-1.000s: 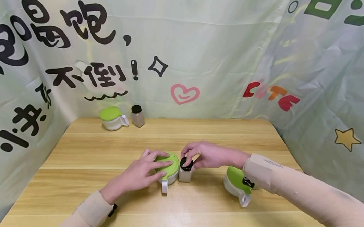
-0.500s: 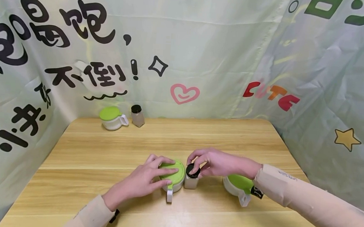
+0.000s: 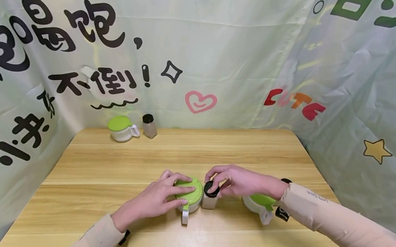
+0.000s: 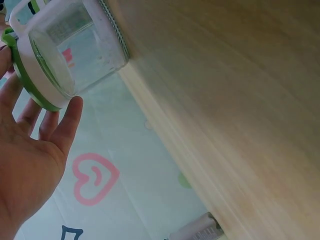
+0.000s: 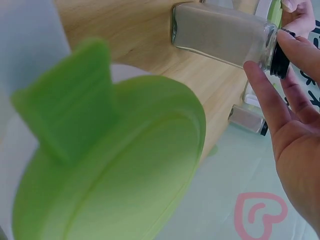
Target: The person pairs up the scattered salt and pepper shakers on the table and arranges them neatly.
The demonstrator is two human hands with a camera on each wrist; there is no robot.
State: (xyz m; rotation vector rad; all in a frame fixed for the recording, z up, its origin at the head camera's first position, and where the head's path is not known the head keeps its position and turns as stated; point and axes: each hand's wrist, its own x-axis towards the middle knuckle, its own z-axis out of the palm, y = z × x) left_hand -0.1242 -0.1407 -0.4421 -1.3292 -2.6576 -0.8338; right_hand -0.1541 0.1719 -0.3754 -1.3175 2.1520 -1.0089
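My left hand [image 3: 155,196] grips a clear glass jar by its green lid [image 3: 198,192], the fingers spread across the top. In the left wrist view the jar [image 4: 95,47] stands on the table with its white collar between thumb and fingers. Directly right of it, my right hand [image 3: 240,181] pinches the black cap of a small square spice bottle [image 3: 209,203]. The right wrist view shows that bottle [image 5: 220,35] as clear glass with greyish contents. Bottle and jar stand side by side, almost touching.
A second green-lidded jar [image 3: 252,204] is under my right forearm, partly covered, with a black cap [image 3: 286,180] behind the wrist. At the far left stand another green-lidded jar [image 3: 120,128] and black-capped bottle [image 3: 149,126]. Printed cloth [image 3: 241,66] hangs around the wooden table [image 3: 115,164].
Both hands have moved slightly right and toward me, taking the jar and the spice bottle along. Most of this came in the first half second. The far pair stayed put.
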